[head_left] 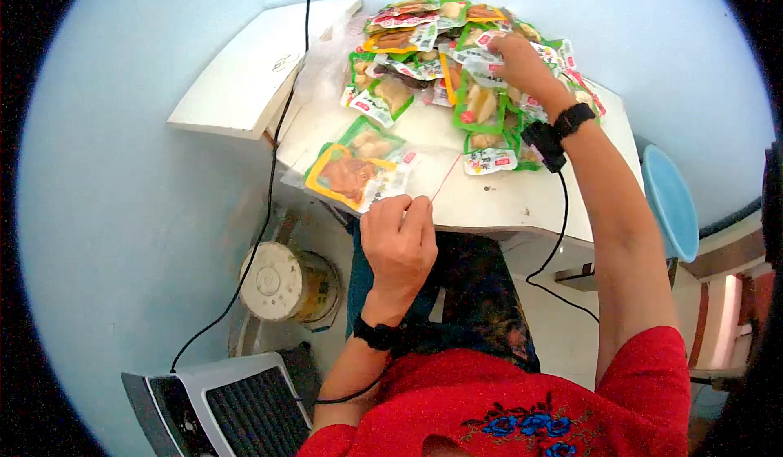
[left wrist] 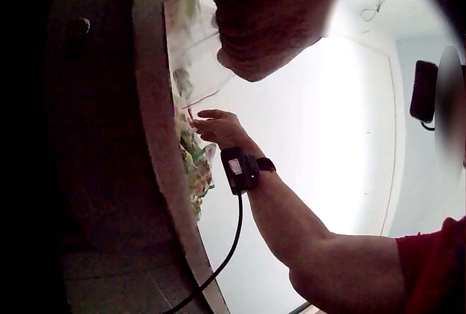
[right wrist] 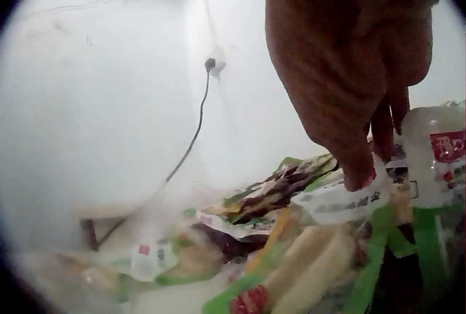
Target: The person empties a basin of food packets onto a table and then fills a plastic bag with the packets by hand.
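My left hand [head_left: 400, 241] pinches the edge of a clear plastic bag [head_left: 420, 159] at the table's front edge; a thin red line runs along its opening. Inside lie a yellow-edged food packet [head_left: 347, 175] and a green-edged packet [head_left: 371, 141]. My right hand [head_left: 526, 69] reaches into the pile of sealed food packets [head_left: 408, 37] at the back right. In the right wrist view, the thumb and fingers [right wrist: 357, 172] pinch the white top of a green-edged packet [right wrist: 338, 201]. The left wrist view shows the left hand [left wrist: 273, 19] from below, dark and close.
The white table [head_left: 506, 204] stands against the wall, with a white board [head_left: 253, 73] at its left. A black cable [head_left: 273, 171] hangs down on the left. Below are a lidded bucket [head_left: 277, 281] and a grey appliance [head_left: 236, 400]. A blue basin [head_left: 669, 204] stands right of the table.
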